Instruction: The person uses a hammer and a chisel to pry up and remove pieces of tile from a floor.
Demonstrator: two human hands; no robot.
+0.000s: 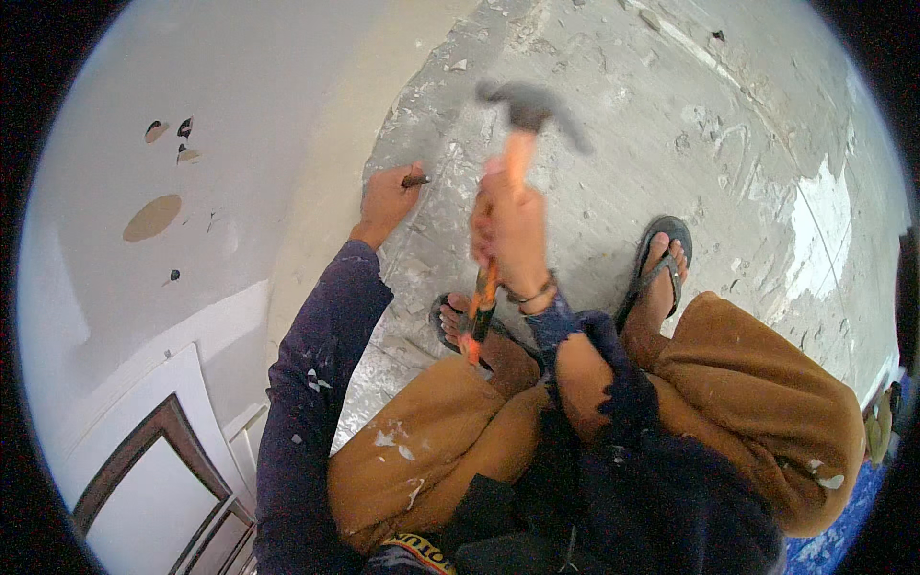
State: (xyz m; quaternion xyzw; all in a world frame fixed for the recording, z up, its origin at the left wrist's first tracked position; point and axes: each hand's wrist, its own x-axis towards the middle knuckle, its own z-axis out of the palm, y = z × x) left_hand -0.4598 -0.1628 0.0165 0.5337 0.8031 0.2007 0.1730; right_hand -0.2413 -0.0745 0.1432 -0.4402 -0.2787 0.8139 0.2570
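My left hand (388, 201) is closed around a short dark metal rod (415, 181), down where the wall meets the floor. Only the rod's upper end shows above the fist; its tip is hidden, so I cannot tell if it is a chisel. My right hand (514, 233) grips the handle of a claw hammer (528, 104), which is raised and blurred. The hammer has a dark head and an orange and black handle (486, 295). Its head is apart from the rod, up and to the right of it.
Chips and dust litter the rough concrete floor (596, 194). The painted wall (237, 93) on the left has several holes and a tan oval patch (152, 218). Brown-framed panels (154, 474) stand lower left. My sandaled feet (658, 266) are close by. Blue sheeting (826, 525) lies lower right.
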